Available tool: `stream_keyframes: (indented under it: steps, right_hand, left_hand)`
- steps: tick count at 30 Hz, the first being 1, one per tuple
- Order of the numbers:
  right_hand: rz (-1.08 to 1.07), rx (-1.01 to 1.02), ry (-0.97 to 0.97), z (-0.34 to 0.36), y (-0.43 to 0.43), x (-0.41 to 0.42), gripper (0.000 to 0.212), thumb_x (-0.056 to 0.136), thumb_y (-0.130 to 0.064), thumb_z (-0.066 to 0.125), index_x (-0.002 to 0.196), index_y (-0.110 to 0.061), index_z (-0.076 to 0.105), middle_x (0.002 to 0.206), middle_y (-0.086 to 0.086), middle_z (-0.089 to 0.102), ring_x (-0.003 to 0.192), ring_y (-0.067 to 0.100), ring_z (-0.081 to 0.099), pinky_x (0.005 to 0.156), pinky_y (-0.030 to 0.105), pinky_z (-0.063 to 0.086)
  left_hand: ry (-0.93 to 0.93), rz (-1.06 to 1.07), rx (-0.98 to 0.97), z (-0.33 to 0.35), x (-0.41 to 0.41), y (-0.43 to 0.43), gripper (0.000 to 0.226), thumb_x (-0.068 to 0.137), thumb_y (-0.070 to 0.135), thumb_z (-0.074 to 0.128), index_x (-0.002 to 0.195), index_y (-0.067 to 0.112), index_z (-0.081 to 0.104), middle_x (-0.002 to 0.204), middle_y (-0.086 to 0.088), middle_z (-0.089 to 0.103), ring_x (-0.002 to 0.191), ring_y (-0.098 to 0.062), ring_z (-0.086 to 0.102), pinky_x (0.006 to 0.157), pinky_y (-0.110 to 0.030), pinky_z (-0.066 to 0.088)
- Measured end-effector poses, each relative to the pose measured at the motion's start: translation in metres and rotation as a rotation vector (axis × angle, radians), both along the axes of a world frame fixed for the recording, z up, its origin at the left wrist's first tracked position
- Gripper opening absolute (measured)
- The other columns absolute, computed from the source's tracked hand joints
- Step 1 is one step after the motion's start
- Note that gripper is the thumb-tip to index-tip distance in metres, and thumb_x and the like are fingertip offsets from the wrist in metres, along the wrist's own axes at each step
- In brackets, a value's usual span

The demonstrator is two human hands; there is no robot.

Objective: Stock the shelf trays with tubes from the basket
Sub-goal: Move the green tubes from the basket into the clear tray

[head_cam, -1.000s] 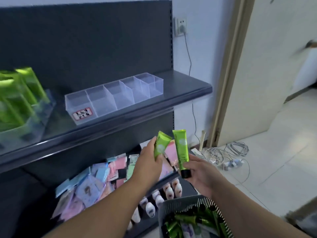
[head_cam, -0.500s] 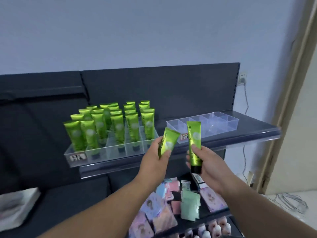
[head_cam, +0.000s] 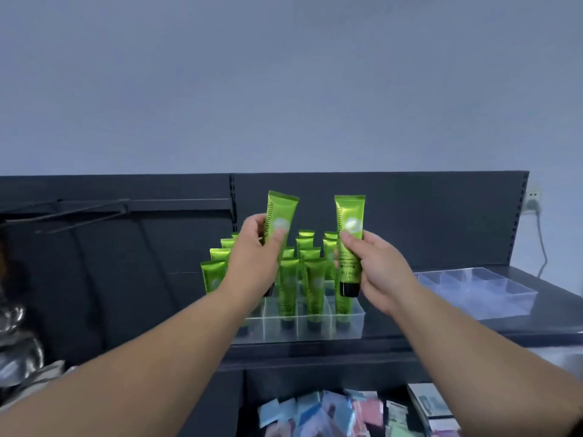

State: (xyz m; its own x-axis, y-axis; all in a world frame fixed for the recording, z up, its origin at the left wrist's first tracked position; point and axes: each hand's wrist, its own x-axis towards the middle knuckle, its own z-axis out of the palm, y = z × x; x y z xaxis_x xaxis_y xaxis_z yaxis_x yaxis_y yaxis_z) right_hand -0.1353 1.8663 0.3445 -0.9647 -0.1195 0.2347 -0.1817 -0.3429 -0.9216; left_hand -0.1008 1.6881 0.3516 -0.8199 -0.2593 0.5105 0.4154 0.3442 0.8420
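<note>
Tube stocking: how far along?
Done: the left tray is mostly filled with upright tubes. In hand: left hand grips one green tube, right hand grips a second tube, both over that tray. Left: place these two, then fill the empty right tray.

The dark shelf (head_cam: pixel 558 313) carries a clear divided tray (head_cam: pixel 274 326) in which green tubes (head_cam: pixel 315 279) stand upright in rows, and to its right, apart from it, a second clear divided tray (head_cam: pixel 479 298) lies flat.

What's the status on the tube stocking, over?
Left hand grips left tube, right hand grips right tube. Both held before stocked tray. Second tray at right holds no tubes.
</note>
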Motion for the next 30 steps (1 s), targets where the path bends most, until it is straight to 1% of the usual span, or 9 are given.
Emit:
stream_keyframes:
  steps: [4, 6, 10, 13, 17, 20, 23, 25, 30]
  right_hand:
    - [0.065, 0.026, 0.068, 0.029, -0.011, -0.036, 0.010, 0.093, -0.010, 0.060, 0.101, -0.014, 0.065, 0.087, 0.001, 0.069, 0.080, 0.015, 0.065, 0.075, 0.036, 0.056]
    - [0.084, 0.048, 0.087, 0.040, -0.015, -0.055, 0.009, 0.093, -0.015, 0.060, 0.101, -0.014, 0.064, 0.092, 0.005, 0.069, 0.086, 0.017, 0.065, 0.087, 0.040, 0.055]
    - [0.114, 0.113, 0.137, 0.052, -0.023, -0.089, 0.015, 0.092, -0.026, 0.062, 0.103, -0.017, 0.068, 0.089, -0.003, 0.071, 0.091, 0.014, 0.065, 0.090, 0.039, 0.053]
    - [0.097, 0.184, 0.180, 0.051, -0.030, -0.106, 0.024, 0.089, -0.032, 0.066, 0.109, -0.019, 0.069, 0.102, -0.006, 0.073, 0.101, 0.012, 0.066, 0.093, 0.035, 0.049]
    - [0.033, 0.213, 0.213, 0.053, -0.044, -0.117, 0.019, 0.087, -0.035, 0.068, 0.099, -0.021, 0.071, 0.091, -0.012, 0.073, 0.084, -0.002, 0.065, 0.072, 0.018, 0.043]
    - [0.020, 0.209, 0.202, 0.053, -0.061, -0.121, 0.016, 0.087, -0.036, 0.067, 0.096, -0.022, 0.071, 0.082, -0.014, 0.068, 0.071, 0.003, 0.056, 0.068, 0.020, 0.039]
    - [0.013, 0.290, 0.228, 0.050, -0.082, -0.121, 0.015, 0.087, -0.036, 0.068, 0.090, -0.021, 0.069, 0.075, -0.008, 0.062, 0.061, 0.007, 0.045, 0.058, 0.024, 0.040]
    - [0.002, 0.409, 0.252, 0.047, -0.096, -0.119, 0.015, 0.086, -0.034, 0.069, 0.092, -0.020, 0.069, 0.077, -0.006, 0.065, 0.060, 0.007, 0.050, 0.057, 0.024, 0.044]
    - [-0.063, 0.714, 0.365, 0.042, -0.126, -0.111, 0.018, 0.084, -0.041, 0.069, 0.092, -0.024, 0.070, 0.086, -0.001, 0.071, 0.068, 0.012, 0.059, 0.068, 0.033, 0.053]
  left_hand:
    - [0.051, 0.089, 0.020, 0.026, -0.034, -0.014, 0.033, 0.090, 0.050, 0.055, 0.117, 0.031, 0.051, 0.101, 0.004, 0.063, 0.078, -0.016, 0.054, 0.074, -0.039, 0.050]
    - [0.068, 0.126, 0.030, 0.036, -0.048, -0.019, 0.031, 0.091, 0.048, 0.055, 0.116, 0.031, 0.051, 0.104, 0.005, 0.064, 0.085, -0.016, 0.060, 0.076, -0.037, 0.052]
    - [0.091, 0.182, 0.069, 0.045, -0.072, -0.028, 0.028, 0.092, 0.040, 0.058, 0.115, 0.025, 0.054, 0.103, 0.004, 0.066, 0.086, -0.012, 0.063, 0.067, -0.029, 0.054]
    - [0.093, 0.213, 0.069, 0.044, -0.089, -0.038, 0.027, 0.089, 0.039, 0.062, 0.111, 0.024, 0.056, 0.104, 0.006, 0.067, 0.095, -0.011, 0.063, 0.079, -0.029, 0.051]
    - [0.122, 0.192, 0.067, 0.045, -0.103, -0.055, 0.017, 0.087, 0.037, 0.066, 0.099, 0.028, 0.059, 0.099, 0.003, 0.068, 0.090, -0.009, 0.063, 0.071, -0.021, 0.046]
    - [0.143, 0.129, 0.068, 0.048, -0.107, -0.071, 0.012, 0.087, 0.033, 0.066, 0.097, 0.031, 0.060, 0.092, 0.009, 0.068, 0.083, -0.003, 0.063, 0.072, -0.018, 0.044]
    - [0.153, 0.075, 0.077, 0.051, -0.109, -0.097, 0.014, 0.088, 0.027, 0.066, 0.100, 0.030, 0.059, 0.094, 0.006, 0.069, 0.087, -0.007, 0.065, 0.081, -0.026, 0.050]
    - [0.150, 0.078, 0.059, 0.051, -0.108, -0.118, 0.015, 0.089, 0.025, 0.066, 0.101, 0.031, 0.058, 0.100, 0.002, 0.069, 0.093, -0.012, 0.066, 0.084, -0.030, 0.051]
    - [0.093, 0.054, 0.014, 0.042, -0.110, -0.161, 0.015, 0.091, 0.025, 0.063, 0.103, 0.029, 0.056, 0.101, 0.003, 0.070, 0.086, -0.009, 0.064, 0.070, -0.023, 0.045]
